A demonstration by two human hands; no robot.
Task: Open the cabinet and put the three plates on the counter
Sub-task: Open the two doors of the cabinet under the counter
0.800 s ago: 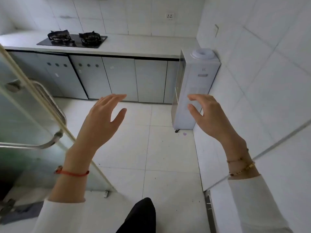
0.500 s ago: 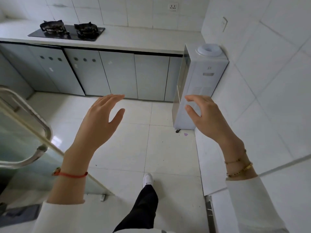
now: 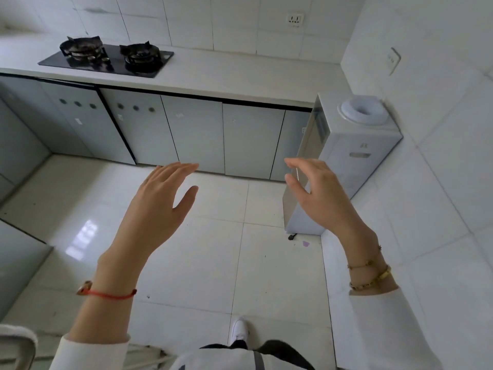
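Out in front of the person, above the tiled floor (image 3: pixel 186 263), two hands are raised with nothing in them. Her left hand (image 3: pixel 157 209) has its fingers straight and close together, the thumb spread apart from them, so it stands wide and touches nothing. Her right hand (image 3: pixel 317 190) is also held loosely wide, fingers gently bent and thumb below them with a clear gap between, gripping nothing. One red string bracelet (image 3: pixel 112 294) circles the left wrist, and two gold bracelets (image 3: pixel 369 273) sit on the right wrist; both arms wear white sleeves. One white shoe (image 3: pixel 238 331) shows on the floor below. Just behind the right hand stands one white water dispenser (image 3: pixel 354 156) against the right wall, with no bottle on its top ring. Beyond the hands, well apart from them, runs the cabinet (image 3: pixel 250 140) under the counter (image 3: pixel 240 76), its grey doors all closed; five door panels face the camera, two of them each carrying three round holes. No plates can be seen, so where they sit cannot be told. On the counter's left part lies one black stove (image 3: pixel 106 60) with two burners. One power outlet (image 3: pixel 294 20) is set in the back wall, and one switch (image 3: pixel 393 61) in the right wall.
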